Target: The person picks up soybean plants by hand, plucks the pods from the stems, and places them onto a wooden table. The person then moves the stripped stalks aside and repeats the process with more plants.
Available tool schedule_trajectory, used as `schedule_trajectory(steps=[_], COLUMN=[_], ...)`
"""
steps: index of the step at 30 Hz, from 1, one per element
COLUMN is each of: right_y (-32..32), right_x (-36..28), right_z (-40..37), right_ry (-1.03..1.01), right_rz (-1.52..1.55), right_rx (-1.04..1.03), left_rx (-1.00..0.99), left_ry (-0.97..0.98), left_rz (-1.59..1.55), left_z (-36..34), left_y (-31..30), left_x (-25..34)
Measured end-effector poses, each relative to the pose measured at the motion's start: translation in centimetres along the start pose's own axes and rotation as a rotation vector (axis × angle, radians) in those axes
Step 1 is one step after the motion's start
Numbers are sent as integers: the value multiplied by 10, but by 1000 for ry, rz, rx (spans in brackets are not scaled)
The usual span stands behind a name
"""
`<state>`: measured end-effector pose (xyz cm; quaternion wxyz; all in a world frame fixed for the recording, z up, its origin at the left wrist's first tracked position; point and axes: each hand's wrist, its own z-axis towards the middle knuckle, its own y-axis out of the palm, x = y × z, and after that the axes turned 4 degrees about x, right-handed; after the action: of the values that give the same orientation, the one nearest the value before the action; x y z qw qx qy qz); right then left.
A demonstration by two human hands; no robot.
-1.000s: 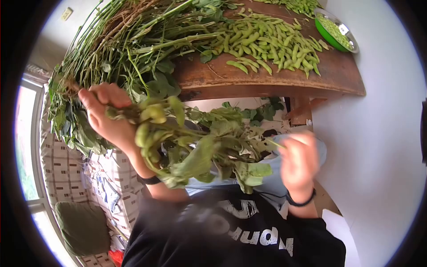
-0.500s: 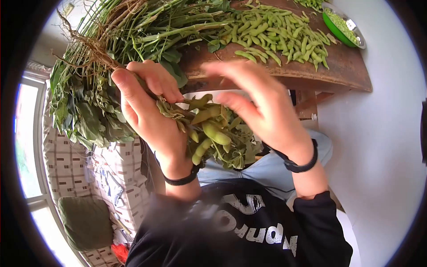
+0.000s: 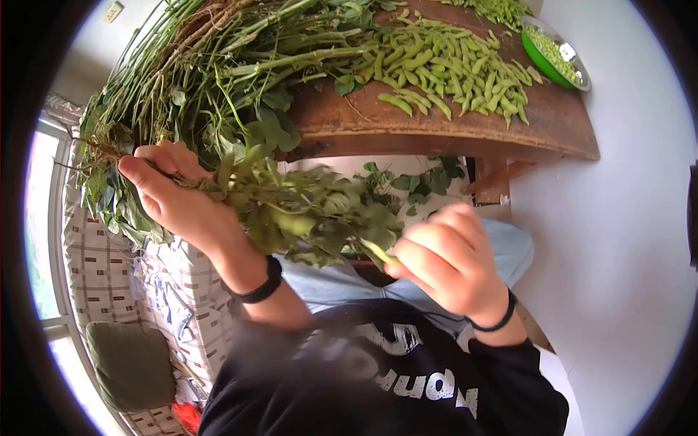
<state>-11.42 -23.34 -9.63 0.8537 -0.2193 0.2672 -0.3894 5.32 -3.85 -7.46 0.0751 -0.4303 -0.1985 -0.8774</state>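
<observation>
My left hand point(image 3: 178, 192) is closed around the stem of a leafy bean plant point(image 3: 313, 211), near its root end. Leaves and a few pods of the plant spread rightward over my lap, partly blurred. My right hand point(image 3: 447, 261) is closed at the plant's right side, its fingers pinching a green pod point(image 3: 378, 253). Whether that pod still hangs on the plant cannot be made out. Behind, a pile of loose green pods point(image 3: 451, 69) lies on the wooden table point(image 3: 538, 138).
A big heap of uprooted plants point(image 3: 196, 87) covers the table's left part and hangs over its edge. A green-and-silver bowl point(image 3: 556, 54) with shelled beans stands at the back right. Leaves point(image 3: 429, 185) lie beneath the table. A green cushion point(image 3: 131, 363) sits lower left.
My left hand has moved left with the plant, which now stretches out more over my lap. My right hand has moved down and closed on a pod; before, its fingers were apart.
</observation>
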Motion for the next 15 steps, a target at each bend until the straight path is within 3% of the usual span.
schedule_trajectory(steps=[2,7,10,12,14,15], right_y=[-33,-75,-104,-101,-73,-48], right_x=[-2,34,43,71,107,108], right_z=[5,33,42,53,80,85], right_ry=[47,-100,-255,-86,390,486], right_rz=[-5,-332,-431,-535,-541,-391], right_rx=[41,997,1240,1105,551,313], left_rx=[-35,-116,-115,-108,-124,-132], left_ry=[-66,-158,-224,-234,-245,-246], left_rz=[-99,-283,-305,-346,-373,-373], left_z=[3,-13,-18,-16,-18,-19], left_y=[4,17,21,25,27,24], left_x=[3,4,10,14,19,20])
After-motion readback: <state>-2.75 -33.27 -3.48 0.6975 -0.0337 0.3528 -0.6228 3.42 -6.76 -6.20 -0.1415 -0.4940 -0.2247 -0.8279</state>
